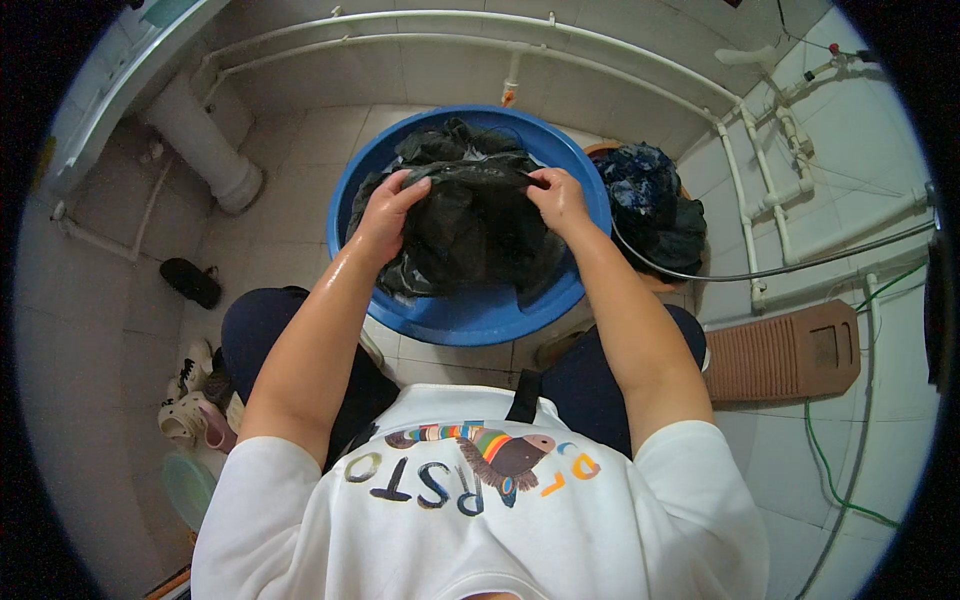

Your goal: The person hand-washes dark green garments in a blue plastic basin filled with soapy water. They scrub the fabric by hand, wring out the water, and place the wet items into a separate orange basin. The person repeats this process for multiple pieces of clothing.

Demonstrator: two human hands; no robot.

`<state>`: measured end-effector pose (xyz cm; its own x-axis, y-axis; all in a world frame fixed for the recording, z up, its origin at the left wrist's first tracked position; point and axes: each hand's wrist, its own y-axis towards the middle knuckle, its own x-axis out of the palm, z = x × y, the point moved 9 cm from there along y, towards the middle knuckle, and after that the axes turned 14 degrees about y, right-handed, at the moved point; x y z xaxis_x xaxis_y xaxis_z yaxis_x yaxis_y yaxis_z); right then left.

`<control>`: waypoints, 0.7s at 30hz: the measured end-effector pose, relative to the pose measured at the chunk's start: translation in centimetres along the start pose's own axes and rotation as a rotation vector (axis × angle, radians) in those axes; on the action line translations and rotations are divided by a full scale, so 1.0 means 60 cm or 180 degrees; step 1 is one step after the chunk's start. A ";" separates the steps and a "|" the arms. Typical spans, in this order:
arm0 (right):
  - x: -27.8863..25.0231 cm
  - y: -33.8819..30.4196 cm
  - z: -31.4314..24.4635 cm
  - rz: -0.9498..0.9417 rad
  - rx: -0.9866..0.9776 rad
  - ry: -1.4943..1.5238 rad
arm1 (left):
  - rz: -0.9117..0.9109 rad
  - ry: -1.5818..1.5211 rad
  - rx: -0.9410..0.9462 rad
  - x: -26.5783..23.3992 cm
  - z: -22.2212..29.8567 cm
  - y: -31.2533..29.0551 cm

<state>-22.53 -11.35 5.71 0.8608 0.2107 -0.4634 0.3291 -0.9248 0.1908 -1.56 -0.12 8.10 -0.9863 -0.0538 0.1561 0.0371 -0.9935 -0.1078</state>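
A wide blue basin point(450, 328) stands on the tiled floor between my knees. Dark wet cloth point(470, 235), a garment by its look, fills much of it, bunched up at the far side. My left hand point(388, 212) pinches the garment's upper edge, thumb on top. On the other side, my right hand point(560, 200) grips the same edge between thumb and fingers. The edge is stretched between both hands, and the cloth hangs below it into the basin. Both forearms look wet. What kind of garment it is cannot be made out.
Right of the basin, an orange-brown tub point(684, 190) holds more dark clothes point(655, 210). A brown washboard point(785, 352) lies at the right, near a green hose point(825, 470). White pipes point(450, 38) run along the walls. Several shoes point(190, 405) and a black slipper point(190, 283) lie at the left.
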 end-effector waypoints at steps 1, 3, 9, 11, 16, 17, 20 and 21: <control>-0.007 0.004 0.009 0.0133 0.0047 -0.0109 | 0.0014 0.0469 0.0112 0.001 -0.005 0.005; -0.002 0.004 0.010 -0.0004 0.0213 -0.0532 | -0.0108 0.1718 0.0145 0.011 -0.019 0.002; 0.077 -0.034 0.049 -0.1853 0.0285 -0.1949 | -0.1642 0.4359 0.0398 0.119 -0.080 -0.040; 0.094 -0.036 0.045 -0.1961 0.0194 -0.2158 | -0.1561 0.4299 0.0468 0.114 -0.087 -0.034; 0.097 -0.039 0.029 -0.1850 0.0007 -0.2266 | -0.1439 0.3672 0.0126 0.081 -0.116 -0.009; 0.097 -0.041 0.024 -0.1881 -0.0013 -0.2313 | -0.1446 0.3514 -0.0014 0.076 -0.124 -0.004; 0.096 -0.048 0.015 -0.2039 0.0015 -0.2474 | -0.1413 0.3144 -0.0184 0.061 -0.135 0.001; 0.096 -0.051 0.018 -0.2136 0.0082 -0.2539 | -0.1290 0.3150 -0.0162 0.054 -0.135 0.005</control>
<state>-19.00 -7.67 1.52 -0.0056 0.4222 -0.9065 0.6285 -0.7036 -0.3316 -6.07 0.23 0.63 -0.6163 0.4075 -0.6739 -0.3067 -0.9124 -0.2712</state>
